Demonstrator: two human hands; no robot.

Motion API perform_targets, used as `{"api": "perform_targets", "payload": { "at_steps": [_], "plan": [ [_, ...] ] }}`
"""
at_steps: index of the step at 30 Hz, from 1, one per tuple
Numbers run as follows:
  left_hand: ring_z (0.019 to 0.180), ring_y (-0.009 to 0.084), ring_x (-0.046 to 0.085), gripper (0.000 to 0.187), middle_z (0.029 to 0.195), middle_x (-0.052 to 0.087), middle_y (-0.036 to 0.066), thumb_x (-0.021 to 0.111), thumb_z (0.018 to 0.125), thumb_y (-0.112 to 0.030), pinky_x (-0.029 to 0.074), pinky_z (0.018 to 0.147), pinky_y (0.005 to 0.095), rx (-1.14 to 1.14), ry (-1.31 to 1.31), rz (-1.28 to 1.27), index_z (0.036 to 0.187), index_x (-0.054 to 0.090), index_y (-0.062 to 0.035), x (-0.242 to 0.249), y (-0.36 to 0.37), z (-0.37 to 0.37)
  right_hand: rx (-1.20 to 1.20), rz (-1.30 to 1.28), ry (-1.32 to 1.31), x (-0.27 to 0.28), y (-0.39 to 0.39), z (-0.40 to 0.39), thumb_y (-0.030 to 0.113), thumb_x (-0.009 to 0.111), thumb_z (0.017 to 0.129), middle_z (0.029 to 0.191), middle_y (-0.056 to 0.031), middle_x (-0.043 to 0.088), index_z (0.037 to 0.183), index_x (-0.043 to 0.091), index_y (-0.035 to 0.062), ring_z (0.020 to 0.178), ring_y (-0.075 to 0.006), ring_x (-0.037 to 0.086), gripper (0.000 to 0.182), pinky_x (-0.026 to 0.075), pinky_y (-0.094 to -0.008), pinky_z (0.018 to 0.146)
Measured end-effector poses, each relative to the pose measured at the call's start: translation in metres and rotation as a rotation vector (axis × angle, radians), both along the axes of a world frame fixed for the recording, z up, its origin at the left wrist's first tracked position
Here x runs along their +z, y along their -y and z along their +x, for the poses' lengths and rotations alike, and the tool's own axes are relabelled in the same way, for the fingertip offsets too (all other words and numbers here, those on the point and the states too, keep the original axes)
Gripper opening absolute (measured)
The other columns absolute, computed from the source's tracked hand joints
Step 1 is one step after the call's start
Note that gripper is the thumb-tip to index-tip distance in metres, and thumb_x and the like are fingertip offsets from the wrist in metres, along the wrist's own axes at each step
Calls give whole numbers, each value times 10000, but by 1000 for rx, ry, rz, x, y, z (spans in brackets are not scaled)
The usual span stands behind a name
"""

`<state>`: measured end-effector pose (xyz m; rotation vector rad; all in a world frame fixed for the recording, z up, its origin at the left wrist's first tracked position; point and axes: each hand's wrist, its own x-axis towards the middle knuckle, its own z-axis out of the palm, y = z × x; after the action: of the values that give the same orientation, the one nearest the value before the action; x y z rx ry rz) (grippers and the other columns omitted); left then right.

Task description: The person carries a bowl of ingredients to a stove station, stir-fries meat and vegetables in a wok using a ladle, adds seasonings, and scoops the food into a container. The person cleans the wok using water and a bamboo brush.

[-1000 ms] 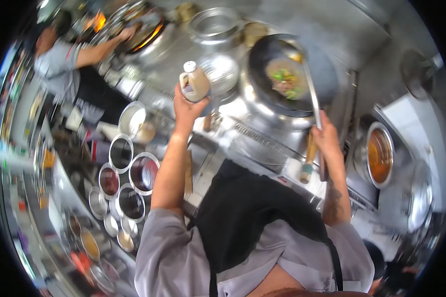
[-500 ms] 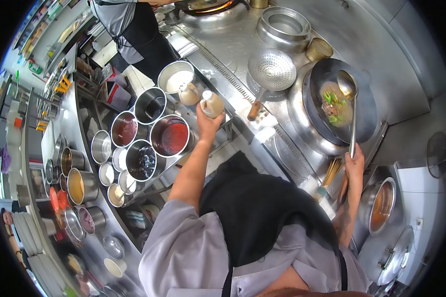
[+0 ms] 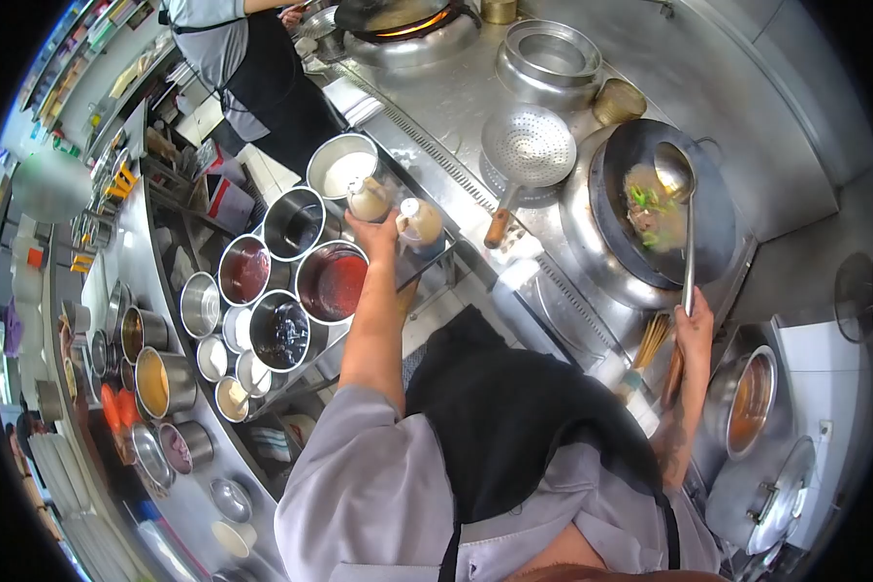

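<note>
My left hand [image 3: 373, 236] is closed around a squeeze bottle [image 3: 367, 199] of pale liquid beside the seasoning pots. A second squeeze bottle [image 3: 419, 223] stands just to its right, apart from the fingers. On the right, my right hand [image 3: 694, 322] grips the handle of a long metal ladle [image 3: 690, 242]. The ladle's bowl rests at the upper part of a dark wok [image 3: 708, 233], which holds green pieces and meat in steaming liquid [image 3: 655, 209].
A perforated strainer [image 3: 529, 145] lies left of the wok, near stacked metal bowls [image 3: 553, 50]. Steel pots, one with red sauce [image 3: 332, 281], crowd the left trolley. A co-worker [image 3: 267, 87] stands at the upper left. A bamboo brush [image 3: 652, 341] sits below the wok.
My left hand has let go of the right-hand bottle and moved left onto the other one. My right hand still holds the ladle; its bowl has shifted slightly in the wok.
</note>
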<state>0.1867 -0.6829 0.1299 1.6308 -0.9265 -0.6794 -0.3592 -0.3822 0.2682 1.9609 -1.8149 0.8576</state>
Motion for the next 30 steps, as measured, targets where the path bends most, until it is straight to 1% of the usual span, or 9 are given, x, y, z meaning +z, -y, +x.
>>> {"api": "perform_targets", "payload": {
  "at_steps": [2, 6, 9, 11, 14, 20, 22, 25, 30],
  "plan": [
    [1203, 363, 500, 1052, 1304, 469, 273, 884, 612, -260, 377, 1035, 388, 7, -13, -201, 1393, 237, 19, -22, 9, 1, -405, 408, 796, 31, -7, 34, 73, 567, 828, 976, -165, 633, 1295, 469, -91, 803, -203, 636, 504, 503, -298, 741],
    [1101, 317, 561, 1009, 1205, 537, 235, 911, 568, -265, 444, 963, 409, 38, 140, -234, 1326, 326, 53, -14, 19, 7, -342, 412, 753, 67, -5, 61, 69, 555, 821, 717, -68, 559, 1267, 489, -77, 418, -115, 470, 474, 398, -292, 404],
    [1028, 295, 590, 941, 1143, 581, 211, 933, 524, -286, 475, 922, 410, 93, 245, -161, 1249, 439, 54, -26, 33, 18, -388, 403, 469, 38, -10, 39, 98, 563, 803, 1052, -257, 635, 1270, 493, -72, 929, -346, 660, 502, 507, -374, 829],
    [1032, 298, 593, 907, 1131, 590, 215, 931, 518, -289, 477, 921, 400, 75, 78, -249, 1222, 470, 49, -29, 35, 15, -426, 430, 527, 44, -8, 50, 108, 573, 794, 1200, -302, 567, 1278, 487, -70, 1168, -401, 540, 523, 407, -385, 1004],
    [1020, 280, 595, 881, 1138, 586, 207, 925, 533, -250, 480, 920, 388, 57, 157, -228, 1214, 463, 64, -23, 39, 20, -453, 416, 597, 43, -9, 49, 93, 563, 794, 1164, -293, 588, 1277, 486, -73, 1108, -409, 572, 517, 437, -391, 964],
    [1036, 262, 579, 738, 1162, 572, 189, 866, 634, -118, 463, 929, 384, -168, 188, -489, 1220, 455, 63, 115, 23, 18, -402, 298, 548, 39, -14, 45, 75, 573, 793, 1043, -267, 634, 1284, 474, -75, 908, -370, 657, 523, 507, -380, 812],
    [1021, 238, 580, 698, 1164, 555, 171, 838, 667, -76, 472, 909, 362, -356, 114, -574, 1225, 440, 53, 170, 22, 4, -537, 451, 998, 61, -12, 54, 58, 554, 821, 847, -161, 637, 1287, 478, -65, 579, -230, 629, 488, 503, -328, 544],
    [992, 216, 585, 675, 1149, 556, 152, 824, 665, -68, 477, 889, 345, -566, 180, -555, 1217, 450, 34, 233, 30, -33, -343, 333, 1309, 66, -15, 51, 34, 532, 849, 703, -53, 549, 1274, 492, -46, 401, -104, 475, 435, 367, -264, 367],
    [911, 252, 630, 676, 999, 632, 156, 786, 620, -218, 488, 836, 368, -930, 431, -602, 1191, 500, 4, 289, 17, -144, -131, 264, 1759, 81, -24, 54, 9, 527, 857, 672, -24, 520, 1262, 484, -24, 396, -88, 460, 408, 342, -229, 355]
  ]
}}
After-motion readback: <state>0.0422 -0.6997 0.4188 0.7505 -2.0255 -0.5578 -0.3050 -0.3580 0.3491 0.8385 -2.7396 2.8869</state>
